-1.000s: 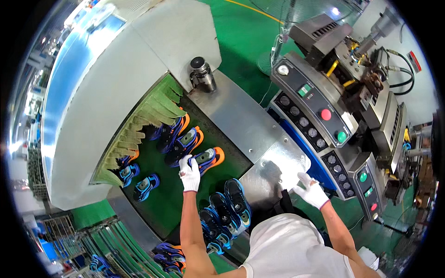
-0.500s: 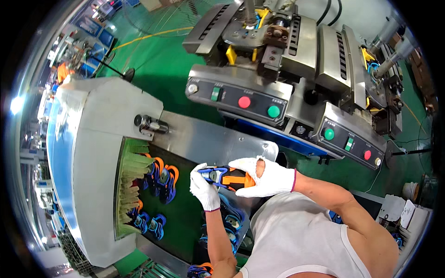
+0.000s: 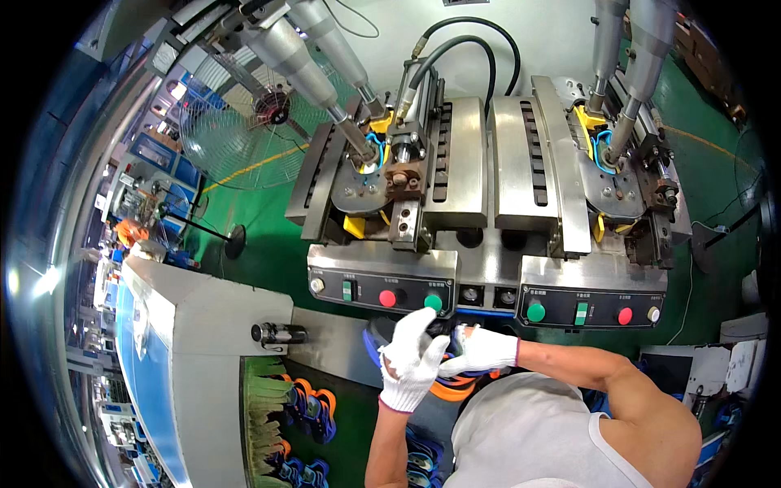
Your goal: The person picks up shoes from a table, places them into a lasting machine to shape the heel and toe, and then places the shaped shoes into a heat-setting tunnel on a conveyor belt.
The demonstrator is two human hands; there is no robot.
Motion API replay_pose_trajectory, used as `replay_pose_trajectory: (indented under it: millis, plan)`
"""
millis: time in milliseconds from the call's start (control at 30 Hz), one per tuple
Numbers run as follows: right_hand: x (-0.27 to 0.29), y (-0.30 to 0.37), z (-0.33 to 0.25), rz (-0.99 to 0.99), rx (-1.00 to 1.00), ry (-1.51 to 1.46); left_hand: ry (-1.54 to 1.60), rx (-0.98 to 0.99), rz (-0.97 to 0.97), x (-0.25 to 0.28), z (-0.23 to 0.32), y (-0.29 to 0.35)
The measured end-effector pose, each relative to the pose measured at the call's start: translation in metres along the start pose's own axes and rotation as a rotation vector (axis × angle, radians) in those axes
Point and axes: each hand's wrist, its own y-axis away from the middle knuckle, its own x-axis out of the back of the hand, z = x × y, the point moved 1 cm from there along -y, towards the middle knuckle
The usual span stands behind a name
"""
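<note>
Since the earlier frame, both gloved hands have been raised from above the conveyor belt (image 3: 358, 423) to just below the press machine's control panel (image 3: 382, 286). An orange-and-blue shoe sole (image 3: 455, 385) is gripped between them, held in front of the chest. The left hand (image 3: 411, 362) is closed over the sole's upper end with fingers curled, while the right hand (image 3: 482, 351) is clamped on it from the right side. More blue and orange soles (image 3: 313, 404) are seen lying on the belt, beside a green brush curtain (image 3: 262, 415).
</note>
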Motion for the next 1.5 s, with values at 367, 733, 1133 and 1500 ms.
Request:
replay_pose_trajectory:
  millis: [367, 733, 1133, 1500]
  plan:
    - [-0.014, 0.065, 0.051, 0.199, 0.198, -1.471, 0.096, 0.528, 0.415, 0.043, -0.080, 0.065]
    - [-0.012, 0.067, 0.054, 0.344, 0.200, -1.520, 0.309, 0.735, 0.339, -0.012, -0.112, 0.104]
    - [0.013, 0.068, 0.043, 0.422, 0.352, -1.525, -0.038, 0.158, 0.151, 0.025, -0.063, -0.072]
    - [0.039, 0.071, 0.024, 0.512, 0.292, -1.410, -0.425, 0.014, -0.177, -0.029, -0.230, -0.269]
